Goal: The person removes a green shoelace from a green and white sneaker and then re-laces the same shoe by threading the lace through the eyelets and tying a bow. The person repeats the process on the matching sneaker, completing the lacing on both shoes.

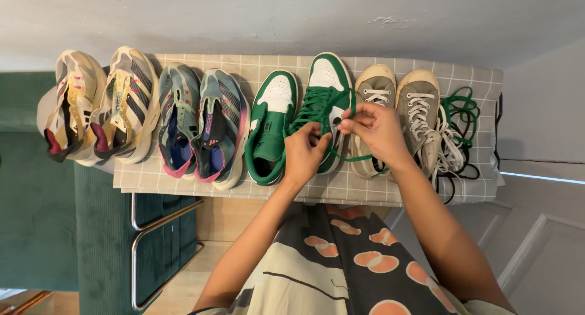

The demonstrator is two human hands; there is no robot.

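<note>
- The green-and-white high-top shoe [329, 89] was set on the checked cloth [341, 190] of a narrow table, toe toward the wall, as the fourth pair's right-hand member in a row of eight shoes.
- Its green lace [317, 105] was seen threaded loosely over the tongue, with a free length trailing off toward the right beneath the hands.
- The left hand [304, 152] was held over the heel end of that shoe, its fingertips pinched on a strand of the green lace.
- The right hand [376, 129] was placed just beside it, thumb and forefinger closed on the same lace near the shoe's upper eyelets.
- The matching green-and-white shoe [271, 129] was stood touching it on the left, unlaced and open at the mouth.
- Two grey-beige canvas sneakers [399, 102] with white laces were lined up on the right, the nearer one partly hidden by the right hand.
- A heap of loose laces [458, 129], green, white and black, was piled at the table's right end.
- Two blue-and-pink running shoes [204, 126] and two cream-and-yellow running shoes [100, 105] were ranged at the left, the outermost overhanging the table edge.
- A green ribbed mat [36, 205] was visible on the floor below.
</note>
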